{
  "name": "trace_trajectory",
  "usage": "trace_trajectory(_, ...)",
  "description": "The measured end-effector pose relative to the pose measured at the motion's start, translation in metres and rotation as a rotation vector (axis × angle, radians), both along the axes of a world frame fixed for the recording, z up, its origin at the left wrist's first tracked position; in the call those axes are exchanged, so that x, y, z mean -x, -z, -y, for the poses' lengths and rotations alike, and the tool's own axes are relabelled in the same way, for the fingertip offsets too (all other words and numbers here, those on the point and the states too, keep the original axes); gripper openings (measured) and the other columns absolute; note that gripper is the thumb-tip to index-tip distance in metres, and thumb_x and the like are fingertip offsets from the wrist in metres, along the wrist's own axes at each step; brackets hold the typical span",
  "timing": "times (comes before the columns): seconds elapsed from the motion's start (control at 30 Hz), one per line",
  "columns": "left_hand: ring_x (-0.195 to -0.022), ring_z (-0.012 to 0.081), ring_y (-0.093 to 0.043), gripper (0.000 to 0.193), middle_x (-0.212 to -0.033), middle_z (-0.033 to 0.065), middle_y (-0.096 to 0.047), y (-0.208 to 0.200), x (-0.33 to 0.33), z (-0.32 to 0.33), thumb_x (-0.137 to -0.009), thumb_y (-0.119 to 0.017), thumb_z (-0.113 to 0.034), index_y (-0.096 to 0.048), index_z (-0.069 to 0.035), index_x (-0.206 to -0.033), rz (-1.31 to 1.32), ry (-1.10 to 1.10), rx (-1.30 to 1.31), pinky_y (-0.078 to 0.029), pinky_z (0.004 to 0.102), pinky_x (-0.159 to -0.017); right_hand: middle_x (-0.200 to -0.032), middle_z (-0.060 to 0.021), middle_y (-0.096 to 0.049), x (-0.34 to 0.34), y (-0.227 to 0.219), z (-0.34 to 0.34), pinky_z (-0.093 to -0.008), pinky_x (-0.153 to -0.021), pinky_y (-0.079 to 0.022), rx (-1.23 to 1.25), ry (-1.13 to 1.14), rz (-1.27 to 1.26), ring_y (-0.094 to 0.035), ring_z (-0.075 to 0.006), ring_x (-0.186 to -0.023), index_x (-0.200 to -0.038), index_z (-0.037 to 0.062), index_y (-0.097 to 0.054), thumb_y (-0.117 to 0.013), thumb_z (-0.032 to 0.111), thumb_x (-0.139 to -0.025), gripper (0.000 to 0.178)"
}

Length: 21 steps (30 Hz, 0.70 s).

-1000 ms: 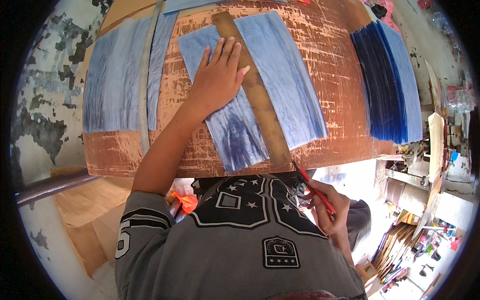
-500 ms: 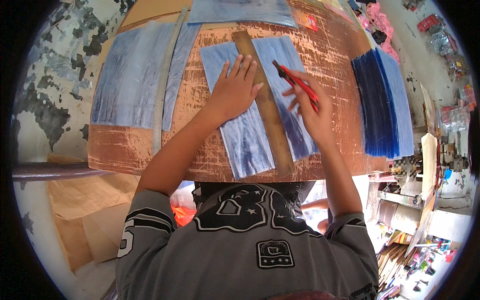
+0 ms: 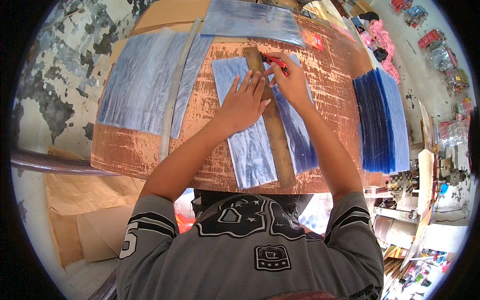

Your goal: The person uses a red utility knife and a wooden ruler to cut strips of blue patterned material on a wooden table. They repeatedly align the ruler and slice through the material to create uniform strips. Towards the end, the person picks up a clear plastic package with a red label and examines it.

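We have our right grip (image 3: pixel 292 80) closed on the red cutter (image 3: pixel 283 68), nose pointing far-left beside the brown strip (image 3: pixel 279 145), which slants lengthwise over blue sheeting (image 3: pixel 252 155) toward the near edge of the surface (image 3: pixel 334 82), our left grip (image 3: pixel 244 104) spread flat, bare room either side.

Peeling wall (image 3: pixel 60 80) stands at left, a dark pipe (image 3: pixel 60 163) crossing above brown cardboard (image 3: pixel 95 235). A small orange packet (image 3: pixel 314 41) lies on the worktop (image 3: pixel 332 82); beyond its right side sits a pink bundle (image 3: pixel 384 50), probably plastic, though the rim blurs it.
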State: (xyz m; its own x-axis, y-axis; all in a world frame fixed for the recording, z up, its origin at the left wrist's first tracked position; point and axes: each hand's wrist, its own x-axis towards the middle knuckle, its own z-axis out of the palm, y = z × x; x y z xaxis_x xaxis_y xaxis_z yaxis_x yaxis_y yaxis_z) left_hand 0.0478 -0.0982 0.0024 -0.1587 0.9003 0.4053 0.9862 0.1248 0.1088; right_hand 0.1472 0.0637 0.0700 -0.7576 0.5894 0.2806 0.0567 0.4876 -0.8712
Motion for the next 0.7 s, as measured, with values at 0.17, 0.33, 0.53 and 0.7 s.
trace_trajectory(0.17,-0.161,0.0445,-0.035,0.067,-0.171,0.0272,-0.041,-0.004,0.000,0.000,-0.115,-0.045,-0.042,-0.043,0.005,-0.163,0.001,0.000,0.025,-0.028,0.0611,-0.131,-0.090,-0.0123,-0.080,-0.009,-0.005,0.005,-0.0302,-0.058,-0.056,-0.008,0.008,0.013,-0.071,-0.0140,-0.062,-0.138,0.0050,-0.069,-0.060,0.012,-0.110,0.031)
trace_trajectory(0.33,-0.162,0.0429,-0.035,0.067,-0.172,0.0257,-0.041,-0.002,0.000,-0.001,-0.115,-0.046,-0.041,-0.043,0.005,-0.163,-0.006,-0.008,-0.002,-0.027,0.0607,-0.131,-0.082,-0.0129,-0.078,-0.036,-0.004,0.019,-0.0326,-0.058,-0.055,-0.033,0.018,0.017,-0.071,-0.0156,-0.059,-0.134,0.0045,-0.070,-0.061,0.009,-0.107,0.029)
trace_trajectory(0.53,-0.163,0.0410,-0.034,0.067,-0.173,0.0246,-0.039,-0.006,-0.001,-0.001,-0.115,-0.046,-0.042,-0.042,0.003,-0.164,0.015,-0.014,0.031,-0.026,0.0592,-0.132,-0.075,-0.0126,-0.075,-0.109,-0.008,0.063,-0.0355,-0.064,-0.057,-0.031,0.042,0.058,-0.074,-0.0201,-0.065,-0.134,0.0058,-0.069,-0.059,0.008,-0.107,0.029)
trace_trajectory(0.7,-0.164,0.0399,-0.032,0.067,-0.175,0.0234,-0.038,-0.004,-0.001,-0.003,-0.116,-0.045,-0.043,-0.041,0.002,-0.166,0.006,-0.012,0.048,-0.025,0.0582,-0.133,-0.086,-0.0145,-0.077,-0.183,-0.015,0.114,-0.0339,-0.069,-0.058,0.033,0.108,0.180,-0.075,-0.0200,-0.072,-0.137,0.0068,-0.069,-0.061,0.006,-0.105,0.032)
